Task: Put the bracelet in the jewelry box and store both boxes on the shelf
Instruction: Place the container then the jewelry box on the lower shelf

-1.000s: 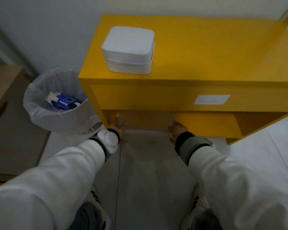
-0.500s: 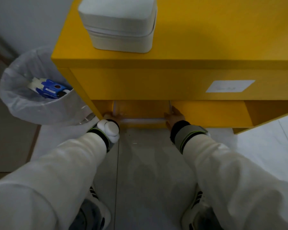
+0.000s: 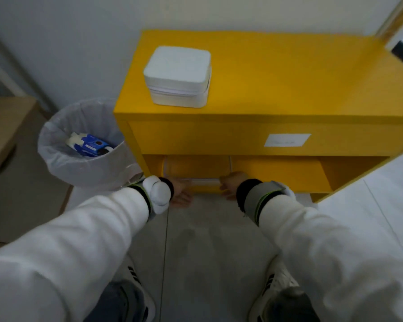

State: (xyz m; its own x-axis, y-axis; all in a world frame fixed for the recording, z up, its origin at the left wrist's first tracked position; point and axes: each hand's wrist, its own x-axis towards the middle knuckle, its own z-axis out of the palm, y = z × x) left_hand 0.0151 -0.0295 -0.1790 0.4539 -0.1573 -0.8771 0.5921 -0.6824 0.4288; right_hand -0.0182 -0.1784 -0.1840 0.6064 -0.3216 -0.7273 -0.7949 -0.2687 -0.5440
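A white jewelry box (image 3: pixel 178 76) with rounded corners stands shut on top of the yellow nightstand (image 3: pixel 289 89), near its left front corner. A clear plastic box (image 3: pixel 203 181) sits in the open lower shelf (image 3: pixel 277 173) at the left. My left hand (image 3: pixel 181 194) is at the clear box's front left corner, partly hidden by my cuff. My right hand (image 3: pixel 230 182) grips its front right corner. The bracelet is not visible.
A bin (image 3: pixel 84 145) lined with a clear bag, holding blue and white packaging, stands left of the nightstand. A white label (image 3: pixel 286 140) is on the drawer front. A white bed edge (image 3: pixel 370 194) lies at the right. My shoes are on the grey floor (image 3: pixel 207 240).
Both hands stayed on the clear box's front corners at the lower shelf while it slid slightly further in. My view dipped close, then pulled back up.
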